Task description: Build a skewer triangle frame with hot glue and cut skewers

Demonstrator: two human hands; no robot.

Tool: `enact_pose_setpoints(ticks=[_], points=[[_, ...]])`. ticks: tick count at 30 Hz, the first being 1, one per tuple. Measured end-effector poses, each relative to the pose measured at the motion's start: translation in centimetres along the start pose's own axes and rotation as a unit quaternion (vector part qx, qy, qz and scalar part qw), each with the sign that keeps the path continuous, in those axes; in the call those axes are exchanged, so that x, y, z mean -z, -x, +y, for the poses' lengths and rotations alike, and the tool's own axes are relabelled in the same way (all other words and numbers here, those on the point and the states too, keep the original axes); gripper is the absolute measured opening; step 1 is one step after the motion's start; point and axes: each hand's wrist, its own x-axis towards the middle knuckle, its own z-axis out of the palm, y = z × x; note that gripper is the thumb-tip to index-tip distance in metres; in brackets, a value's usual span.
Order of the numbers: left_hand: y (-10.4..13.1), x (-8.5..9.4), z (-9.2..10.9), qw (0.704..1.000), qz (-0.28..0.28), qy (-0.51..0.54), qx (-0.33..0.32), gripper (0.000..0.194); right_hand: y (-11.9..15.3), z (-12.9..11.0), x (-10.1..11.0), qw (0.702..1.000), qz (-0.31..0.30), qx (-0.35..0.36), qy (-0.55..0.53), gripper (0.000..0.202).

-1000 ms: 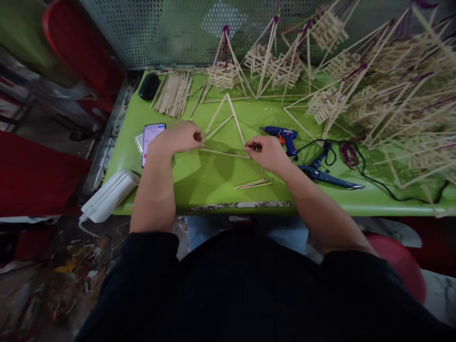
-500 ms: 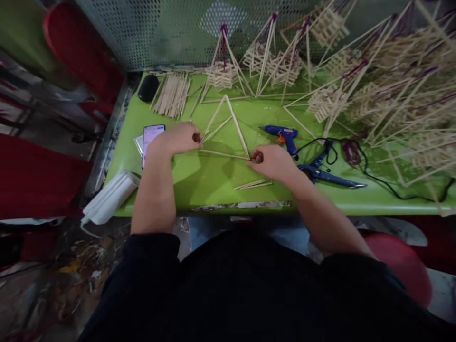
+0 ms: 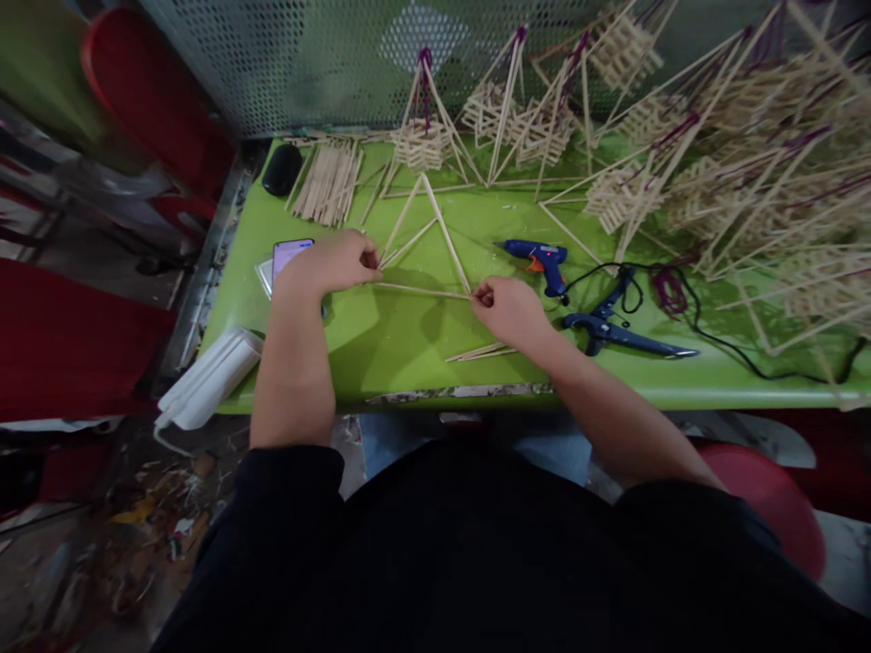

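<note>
A frame of thin wooden sticks (image 3: 446,238) stands over the green table, its sticks meeting in a peak at the far end. My left hand (image 3: 350,258) pinches the frame's left corner, where several sticks come together. At the right corner, my right hand (image 3: 507,308) closes its fingertips on the joint of the near stick and the right-hand stick. Loose sticks (image 3: 476,353) lie just below my right hand. To its right are a blue glue gun (image 3: 541,258) with a small red light and a dark blue cutter (image 3: 605,331).
A bundle of sticks (image 3: 329,184) lies at the back left beside a black case (image 3: 281,170). A phone (image 3: 289,254) is partly behind my left arm. Finished-looking stick structures with purple string (image 3: 423,143) crowd the back and right. A white device (image 3: 208,379) sits at the left edge.
Both hands and the stick frame have shifted slightly to the left and away from me. The grip at both corners stays the same.
</note>
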Motion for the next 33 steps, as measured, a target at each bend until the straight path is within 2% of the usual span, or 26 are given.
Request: enact_pose_setpoints(ticks=[3, 12, 26, 33], points=[[-0.2, 0.1, -0.3, 1.000, -0.012, 0.003, 0.017, 0.014, -0.6, 0.0, -0.2, 1.000, 0.018, -0.004, -0.006, 0.003], [-0.4, 0.4, -0.6, 1.000, 0.005, -0.003, 0.023, 0.018, -3.2, -0.7, 0.2, 0.999, 0.050, -0.002, 0.013, 0.010], [-1.3, 0.0, -1.6, 0.995, 0.084, -0.045, 0.033, 0.021, -7.3, -2.3, 0.1, 0.997, 0.037, -0.009, 0.072, 0.022], [-1.3, 0.1, -1.9, 0.997, 0.069, -0.009, 0.044, 0.027, -7.2, -1.6, 0.2, 0.998, 0.018, -0.006, 0.057, 0.014]])
